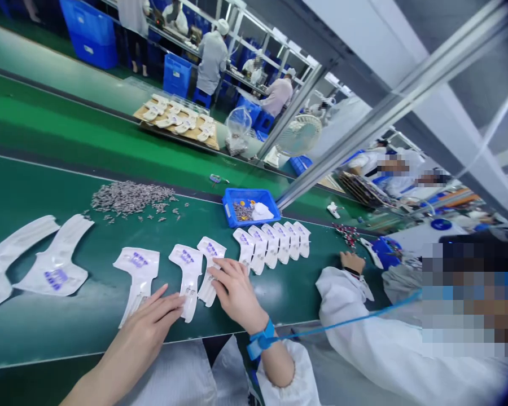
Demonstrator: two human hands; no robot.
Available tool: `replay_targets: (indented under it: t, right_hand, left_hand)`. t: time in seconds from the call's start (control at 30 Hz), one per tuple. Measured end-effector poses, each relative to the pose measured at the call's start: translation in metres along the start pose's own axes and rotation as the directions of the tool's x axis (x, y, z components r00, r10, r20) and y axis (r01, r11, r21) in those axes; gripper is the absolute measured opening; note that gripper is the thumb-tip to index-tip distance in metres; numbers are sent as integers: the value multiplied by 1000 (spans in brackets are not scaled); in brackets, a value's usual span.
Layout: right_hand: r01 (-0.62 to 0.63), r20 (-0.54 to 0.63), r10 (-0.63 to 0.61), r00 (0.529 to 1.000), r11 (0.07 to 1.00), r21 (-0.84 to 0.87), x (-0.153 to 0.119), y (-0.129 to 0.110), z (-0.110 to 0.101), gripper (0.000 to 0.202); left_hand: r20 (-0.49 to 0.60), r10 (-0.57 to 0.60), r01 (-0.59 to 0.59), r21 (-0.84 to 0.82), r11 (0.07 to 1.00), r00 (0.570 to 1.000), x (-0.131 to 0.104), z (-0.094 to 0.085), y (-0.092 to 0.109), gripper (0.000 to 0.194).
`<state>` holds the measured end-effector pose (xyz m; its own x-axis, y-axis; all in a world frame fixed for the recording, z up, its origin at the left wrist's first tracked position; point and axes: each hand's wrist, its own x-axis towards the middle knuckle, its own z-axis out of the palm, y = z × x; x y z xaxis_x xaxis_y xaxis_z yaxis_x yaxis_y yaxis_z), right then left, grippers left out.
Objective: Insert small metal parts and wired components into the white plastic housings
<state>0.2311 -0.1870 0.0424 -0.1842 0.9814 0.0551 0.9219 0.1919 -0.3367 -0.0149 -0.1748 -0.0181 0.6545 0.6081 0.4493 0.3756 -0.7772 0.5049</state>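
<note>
White T-shaped plastic shells with purple markings lie on the green work surface in front of me. My left hand (152, 321) stretches flat over the narrow end of one shell (139, 259), its fingertips reaching the lower part of a neighbouring shell (187, 259). My right hand (239, 290) has its fingers spread, and the fingertips rest on another shell (211, 248). Part of that shell is hidden beneath the fingers. Neither hand is wrapped around anything. Right of my right hand, several similar shells (273, 242) stand in a tight row. A blue strap (260, 338) circles my right wrist.
A pile of small grey parts (131, 197) lies behind the shells. Beside the metal post stands a blue tray (252, 207) with grey parts and a white item. Two larger shells (59, 265) lie at left. A co-worker's sleeve (342, 293) is close on the right.
</note>
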Motion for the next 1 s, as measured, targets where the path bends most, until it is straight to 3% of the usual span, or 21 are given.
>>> replay_targets:
  t: [0.1, 0.2, 0.3, 0.4, 0.47, 0.6, 0.67, 0.8, 1.0]
  right_hand:
    - [-34, -30, 33, 999, 999, -15, -10, 4, 0, 31]
    - [-73, -99, 73, 992, 997, 1, -17, 12, 1, 29]
    - [-65, -203, 73, 976, 997, 43, -23, 19, 5, 29]
    - [-31, -265, 49, 963, 997, 73, -23, 20, 12, 30]
    - [18, -253, 1, 968, 997, 71, -20, 15, 16, 35]
    - [140, -119, -133, 984, 989, 52, -10, -1, 19, 49]
    - [151, -39, -149, 988, 986, 75, -8, -7, 19, 48]
    - [131, 18, -134, 991, 985, 108, -13, -6, 13, 42]
    - [78, 8, -79, 997, 994, 72, -21, 6, 2, 35]
  left_hand:
    - [9, 76, -76, -22, 997, 997, 8, 5, -3, 34]
    - [50, 91, -88, -60, 994, 995, 18, -7, -3, 37]
    - [-63, -133, 129, -55, 990, 989, 16, -34, -9, 32]
    - [-250, -424, 422, -64, 904, 870, 1, -62, -18, 23]
    - [-243, -502, 502, -69, 862, 830, -10, -72, -20, 22]
    - [-14, -454, 454, -14, 891, 891, -20, -65, -12, 39]
    - [45, -420, 420, 0, 907, 907, -19, -55, -5, 39]
    - [96, -344, 345, 6, 939, 934, -18, -39, 2, 39]
    - [86, -196, 197, -6, 980, 977, -20, -21, -9, 48]
